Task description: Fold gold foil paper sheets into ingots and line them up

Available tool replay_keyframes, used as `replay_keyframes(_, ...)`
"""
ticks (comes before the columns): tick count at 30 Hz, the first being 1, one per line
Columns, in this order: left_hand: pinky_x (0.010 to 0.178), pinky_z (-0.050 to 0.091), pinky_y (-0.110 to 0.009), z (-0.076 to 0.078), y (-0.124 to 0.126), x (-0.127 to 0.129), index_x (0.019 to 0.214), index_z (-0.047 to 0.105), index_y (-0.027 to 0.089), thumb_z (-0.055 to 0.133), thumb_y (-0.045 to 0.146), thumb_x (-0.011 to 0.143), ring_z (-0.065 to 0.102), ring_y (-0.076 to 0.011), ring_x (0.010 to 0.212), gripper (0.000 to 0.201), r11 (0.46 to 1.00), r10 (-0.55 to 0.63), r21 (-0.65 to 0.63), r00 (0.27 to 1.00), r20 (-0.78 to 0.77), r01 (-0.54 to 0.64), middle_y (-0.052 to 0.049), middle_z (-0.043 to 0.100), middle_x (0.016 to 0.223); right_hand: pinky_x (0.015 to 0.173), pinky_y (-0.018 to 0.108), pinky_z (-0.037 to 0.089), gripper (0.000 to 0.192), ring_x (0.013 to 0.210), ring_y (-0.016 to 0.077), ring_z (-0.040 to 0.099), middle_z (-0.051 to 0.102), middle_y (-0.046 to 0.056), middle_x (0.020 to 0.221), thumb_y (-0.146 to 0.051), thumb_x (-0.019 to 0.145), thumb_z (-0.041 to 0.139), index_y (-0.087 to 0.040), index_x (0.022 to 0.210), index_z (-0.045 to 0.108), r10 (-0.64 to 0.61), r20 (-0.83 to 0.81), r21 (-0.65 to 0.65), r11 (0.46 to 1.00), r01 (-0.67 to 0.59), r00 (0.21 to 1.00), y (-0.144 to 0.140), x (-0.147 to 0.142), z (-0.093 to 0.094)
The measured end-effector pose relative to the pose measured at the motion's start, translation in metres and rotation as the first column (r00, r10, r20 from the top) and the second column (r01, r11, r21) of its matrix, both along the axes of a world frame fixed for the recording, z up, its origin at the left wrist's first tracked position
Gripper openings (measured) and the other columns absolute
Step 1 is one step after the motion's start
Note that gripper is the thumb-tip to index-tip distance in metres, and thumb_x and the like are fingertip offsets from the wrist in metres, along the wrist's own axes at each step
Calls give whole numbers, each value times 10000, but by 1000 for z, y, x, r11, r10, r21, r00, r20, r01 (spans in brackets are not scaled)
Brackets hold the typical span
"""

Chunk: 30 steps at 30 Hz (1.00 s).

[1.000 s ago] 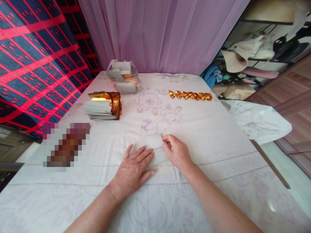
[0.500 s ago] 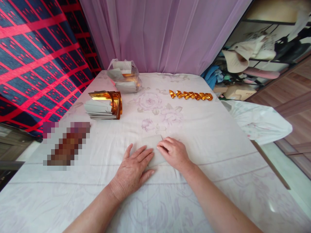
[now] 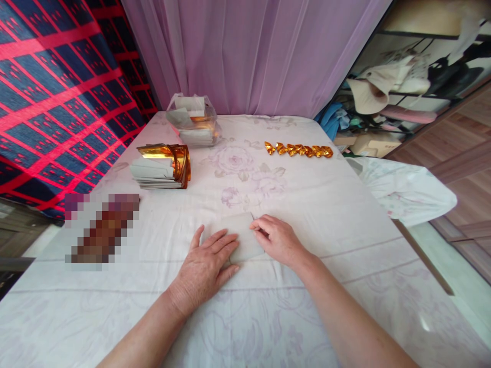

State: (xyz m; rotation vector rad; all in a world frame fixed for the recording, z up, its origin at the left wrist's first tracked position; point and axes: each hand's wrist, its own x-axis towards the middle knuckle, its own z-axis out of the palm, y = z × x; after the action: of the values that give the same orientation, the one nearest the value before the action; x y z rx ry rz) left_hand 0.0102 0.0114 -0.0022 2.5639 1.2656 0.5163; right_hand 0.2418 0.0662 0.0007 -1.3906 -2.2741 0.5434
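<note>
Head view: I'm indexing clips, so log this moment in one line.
left hand: fingers on pale rectangular paper sheet | right hand: curled at its right edge

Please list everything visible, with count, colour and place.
table: one, white floral, centre
paper sheet: one, pale grey, front centre
paper stack: one, grey-gold, table's left
bag of papers: one, clear, far left
folded pieces: one row, gold, table's far right
blurred patch: one, reddish, left
curtain: one, purple, behind table
patterned cloth: one, red-navy, left
cluttered shelves: several, dark, upper right
cap: one, cream, on shelves
bundle: one, white, table's right
woodgrain surface: one, brown, far right
left hand: one, flat on sheet's left
right hand: one, pinching sheet's right
</note>
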Motion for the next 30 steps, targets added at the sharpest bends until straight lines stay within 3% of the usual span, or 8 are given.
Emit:
replay_keyframes(4,1187,26,-614,2,2,-3,1251,622,247,608,374,898,542,-292,1280,375,1000,15,-3,1000,12,-15,-78,649,1313,778,268,478,406,852,146,632,671,15,958,36,720,461,-220,955,669,134,-40,-98,986,-138,990,3,10,10)
replay_keyframes(10,1183,23,-618,2,4,-5,1231,626,227,637,375,878,554,-299,1262,382,1000,17,-5,1000,-4,-17,-87,660,1296,851,311,488,414,962,178,620,642,31,1022,3,720,532,-226,1032,678,210,-28,-134,968,-211,977,1,14,19)
replay_keyframes(15,1172,53,-637,3,3,-5,1274,606,263,635,373,885,545,-307,1261,406,1000,13,13,999,-32,-12,-71,643,1321,857,290,487,494,924,150,607,594,13,1036,-6,725,552,-285,1099,712,268,-45,-161,949,-272,962,0,16,20)
replay_keyframes(21,1182,50,-610,3,1,-4,1250,627,282,611,385,903,524,-293,1281,362,999,35,6,999,-23,-35,-51,631,1336,869,285,476,388,951,154,596,573,30,1069,-64,792,586,-287,1066,746,301,-45,-193,933,-304,953,2,18,19)
replay_keyframes(30,1183,101,-586,1,4,-4,1168,648,255,609,401,904,556,-277,1254,304,997,72,-39,996,53,-70,-50,672,1277,808,275,466,233,867,136,606,600,28,990,-160,893,570,-253,992,760,237,-71,-197,949,-247,969,3,18,20)
